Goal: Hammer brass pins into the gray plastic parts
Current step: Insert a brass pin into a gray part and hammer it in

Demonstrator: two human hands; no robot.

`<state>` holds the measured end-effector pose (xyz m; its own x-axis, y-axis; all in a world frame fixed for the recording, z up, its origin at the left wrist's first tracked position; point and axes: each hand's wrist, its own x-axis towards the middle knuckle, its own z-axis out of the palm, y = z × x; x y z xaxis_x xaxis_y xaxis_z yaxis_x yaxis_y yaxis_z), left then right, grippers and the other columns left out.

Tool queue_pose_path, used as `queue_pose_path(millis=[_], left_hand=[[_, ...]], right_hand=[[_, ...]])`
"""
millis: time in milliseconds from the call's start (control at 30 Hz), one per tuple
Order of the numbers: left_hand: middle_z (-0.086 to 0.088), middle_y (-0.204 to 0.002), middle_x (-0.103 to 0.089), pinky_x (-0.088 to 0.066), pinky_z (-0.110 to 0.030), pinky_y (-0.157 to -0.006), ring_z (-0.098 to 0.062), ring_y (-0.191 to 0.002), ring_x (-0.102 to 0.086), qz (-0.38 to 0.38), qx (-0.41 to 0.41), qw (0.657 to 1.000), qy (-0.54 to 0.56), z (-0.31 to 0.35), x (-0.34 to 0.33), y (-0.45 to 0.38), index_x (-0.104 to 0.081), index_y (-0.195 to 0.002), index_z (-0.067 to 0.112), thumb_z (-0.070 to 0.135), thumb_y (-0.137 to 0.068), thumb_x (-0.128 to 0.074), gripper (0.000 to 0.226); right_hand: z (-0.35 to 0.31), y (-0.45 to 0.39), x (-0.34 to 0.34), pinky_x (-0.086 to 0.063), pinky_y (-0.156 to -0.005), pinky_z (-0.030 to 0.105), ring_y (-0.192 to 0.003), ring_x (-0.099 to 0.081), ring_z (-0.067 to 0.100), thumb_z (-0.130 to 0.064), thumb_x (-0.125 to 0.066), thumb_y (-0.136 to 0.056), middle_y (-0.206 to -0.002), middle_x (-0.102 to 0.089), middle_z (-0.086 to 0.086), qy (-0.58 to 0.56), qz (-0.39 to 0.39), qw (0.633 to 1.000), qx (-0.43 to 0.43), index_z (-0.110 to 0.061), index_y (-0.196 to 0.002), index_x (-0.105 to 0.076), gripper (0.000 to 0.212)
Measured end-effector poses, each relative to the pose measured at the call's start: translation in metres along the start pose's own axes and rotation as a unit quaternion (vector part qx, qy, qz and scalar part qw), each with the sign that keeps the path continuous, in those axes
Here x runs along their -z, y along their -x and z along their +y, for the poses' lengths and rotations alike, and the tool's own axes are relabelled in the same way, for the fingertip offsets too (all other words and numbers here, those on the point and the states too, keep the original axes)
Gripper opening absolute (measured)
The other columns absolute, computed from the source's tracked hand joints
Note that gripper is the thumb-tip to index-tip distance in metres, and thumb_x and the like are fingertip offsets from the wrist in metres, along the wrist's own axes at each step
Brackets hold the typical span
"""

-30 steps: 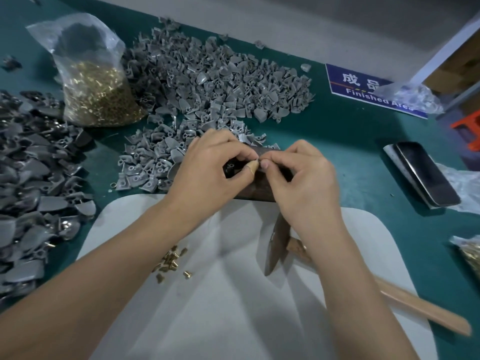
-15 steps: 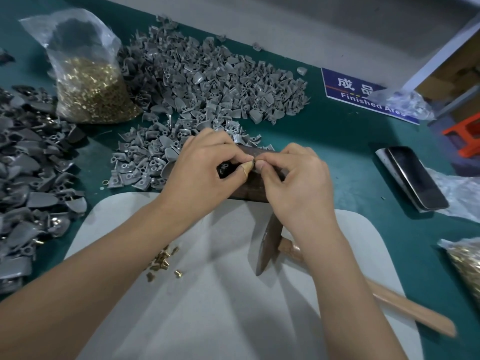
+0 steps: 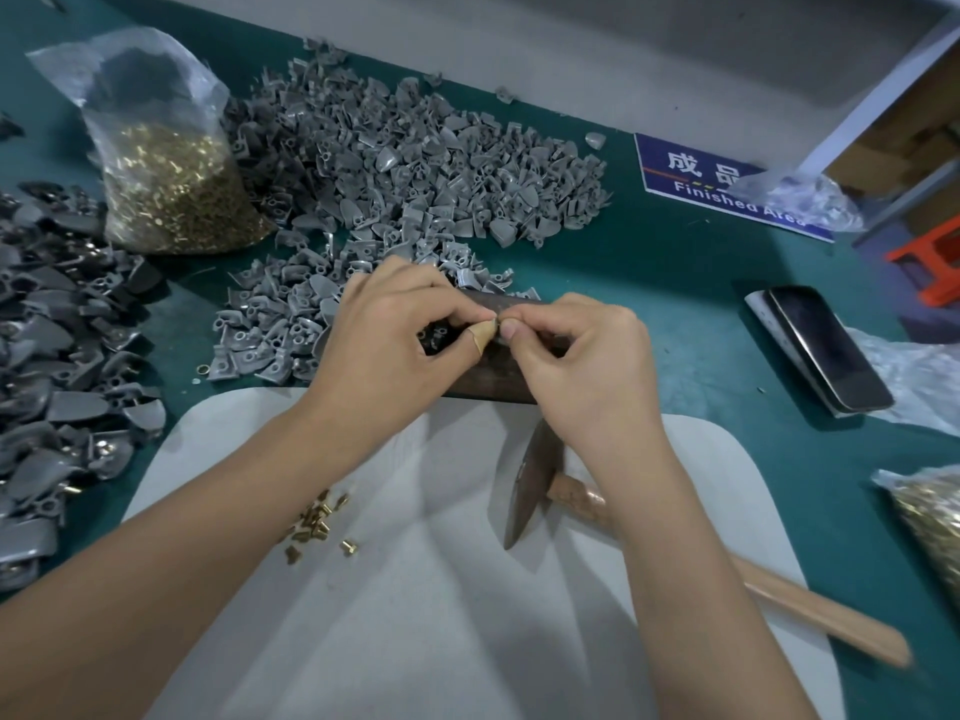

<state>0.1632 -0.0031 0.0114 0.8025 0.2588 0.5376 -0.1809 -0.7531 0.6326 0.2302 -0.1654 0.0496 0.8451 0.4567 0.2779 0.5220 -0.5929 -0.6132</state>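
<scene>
My left hand (image 3: 384,345) and my right hand (image 3: 582,366) meet fingertip to fingertip over a dark metal block (image 3: 498,376) at the far edge of the white mat (image 3: 415,615). The left hand holds a gray plastic part (image 3: 436,337), seen dark under the fingers, its taped thumb against it. My right thumb and forefinger pinch something tiny there, most likely a brass pin, though it is hidden. A few loose brass pins (image 3: 317,522) lie on the mat by my left forearm. The hammer (image 3: 530,485) lies on the mat under my right wrist, untouched.
A large heap of gray plastic parts (image 3: 415,168) spreads behind the block, with another pile (image 3: 57,356) at the left. A plastic bag of brass pins (image 3: 171,189) stands at the back left, another bag (image 3: 930,522) at the right edge. A phone (image 3: 826,350) and a blue sign (image 3: 727,189) lie right.
Both hands have stayed together over the block with only slight finger shifts. The view has moved a little.
</scene>
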Motion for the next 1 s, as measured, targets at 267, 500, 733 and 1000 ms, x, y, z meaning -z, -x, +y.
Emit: queue_pose_path(millis=[267, 500, 733, 1000], left_hand=[[0.016, -0.087, -0.060, -0.039, -0.038, -0.090, -0.010, -0.093, -0.052, -0.010, 0.010, 1.000, 0.000, 0.001, 0.000, 0.001, -0.076, -0.095, 0.033, 0.039, -0.091, -0.073, 0.008], [0.015, -0.088, -0.063, -0.041, -0.046, -0.092, -0.012, -0.094, -0.053, -0.012, 0.021, 1.000, 0.007, 0.004, 0.004, 0.000, -0.077, -0.095, 0.033, 0.036, -0.090, -0.074, 0.007], [0.012, -0.089, -0.065, -0.043, -0.050, -0.087, -0.016, -0.093, -0.054, -0.011, 0.017, 0.999, 0.032, 0.003, 0.001, 0.001, -0.078, -0.103, 0.029, 0.035, -0.090, -0.076, 0.015], [0.013, -0.087, -0.061, -0.045, -0.050, -0.088, -0.014, -0.092, -0.052, -0.012, 0.016, 0.999, 0.034, 0.003, 0.000, 0.000, -0.076, -0.100, 0.029, 0.032, -0.092, -0.074, 0.009]], right_hand=[[0.006, -0.001, -0.001, -0.047, -0.064, 0.029, -0.072, -0.062, 0.008, -0.020, -0.077, -0.087, -0.072, -0.066, -0.010, -0.069, 0.008, 0.997, -0.025, -0.033, -0.084, -0.082, 0.014], [0.005, 0.002, -0.002, -0.037, -0.063, 0.008, -0.070, -0.061, -0.004, -0.017, -0.079, -0.086, -0.073, -0.070, -0.016, -0.097, 0.024, 0.994, -0.033, -0.027, -0.088, -0.084, 0.011], [0.005, 0.004, -0.003, -0.039, -0.066, 0.015, -0.072, -0.060, 0.002, -0.016, -0.076, -0.087, -0.072, -0.067, -0.014, -0.085, 0.027, 0.996, -0.017, -0.025, -0.089, -0.084, 0.012], [0.002, 0.013, -0.004, -0.051, -0.081, 0.030, -0.087, -0.064, 0.013, -0.016, -0.075, -0.090, -0.087, -0.073, -0.009, -0.075, 0.051, 0.996, 0.003, -0.023, -0.102, -0.082, 0.016]])
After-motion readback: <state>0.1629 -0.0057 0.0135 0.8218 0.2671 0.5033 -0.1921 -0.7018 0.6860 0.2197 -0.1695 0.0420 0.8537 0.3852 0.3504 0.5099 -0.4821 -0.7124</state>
